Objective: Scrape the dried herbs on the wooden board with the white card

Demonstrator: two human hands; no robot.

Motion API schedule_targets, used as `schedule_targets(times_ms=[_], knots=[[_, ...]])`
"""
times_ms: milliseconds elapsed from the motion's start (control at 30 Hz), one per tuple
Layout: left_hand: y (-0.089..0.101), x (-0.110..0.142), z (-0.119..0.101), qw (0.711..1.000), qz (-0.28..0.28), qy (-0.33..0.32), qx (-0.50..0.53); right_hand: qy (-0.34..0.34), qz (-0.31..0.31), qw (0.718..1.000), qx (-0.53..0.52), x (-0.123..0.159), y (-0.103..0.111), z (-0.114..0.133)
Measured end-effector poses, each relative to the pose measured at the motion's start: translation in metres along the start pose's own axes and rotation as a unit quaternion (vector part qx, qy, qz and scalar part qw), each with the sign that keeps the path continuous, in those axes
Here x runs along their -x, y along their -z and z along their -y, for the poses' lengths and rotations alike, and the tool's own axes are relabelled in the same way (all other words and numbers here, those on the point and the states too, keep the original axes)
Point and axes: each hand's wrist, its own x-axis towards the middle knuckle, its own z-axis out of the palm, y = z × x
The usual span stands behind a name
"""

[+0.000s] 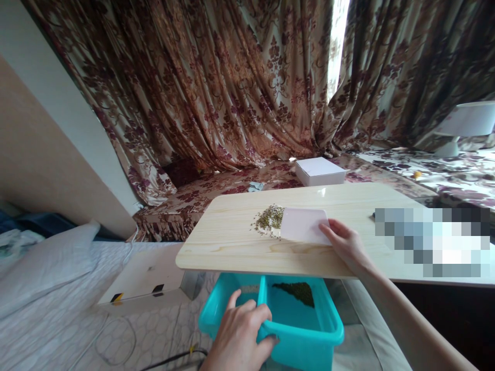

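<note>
My right hand (pixel 344 239) pinches the right edge of a thin, pale plastic sheet (pixel 303 225) held low over the light wooden tabletop (pixel 232 252). The sheet's left edge meets a loose heap of small green and dark grains (pixel 267 219), perhaps beans or seeds. Below the table's front edge stands a turquoise two-part bin (pixel 297 332). My left hand (pixel 245 324) grips the bin's near rim by the divider, thumb outside and fingers over the top. Dark green grains (pixel 296 291) lie in the right compartment; some pale grains (pixel 249 289) show in the left one, partly behind my fingers.
A white box (pixel 320 171) sits behind the table. At left, a pale carton (pixel 149 273) and a pillow (pixel 48 257) rest on the bed, with a black cable (pixel 174 356) in front. A lamp (pixel 464 121) stands far right; a blurred patch covers the table's right end.
</note>
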Motion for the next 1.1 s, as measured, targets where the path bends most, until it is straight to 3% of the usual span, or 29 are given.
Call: schedule_targets(times_ms=[733, 1100], knots=[[0.0023, -0.0006, 0.0, 1.0, 0.002, 0.004, 0.006, 0.006, -0.006, 1.0, -0.01, -0.0031, -0.004, -0.0011], [-0.003, 0.0002, 0.0046, 1.0, -0.002, -0.003, 0.006, -0.007, 0.02, 1.0, -0.008, 0.0018, -0.0044, 0.0074]])
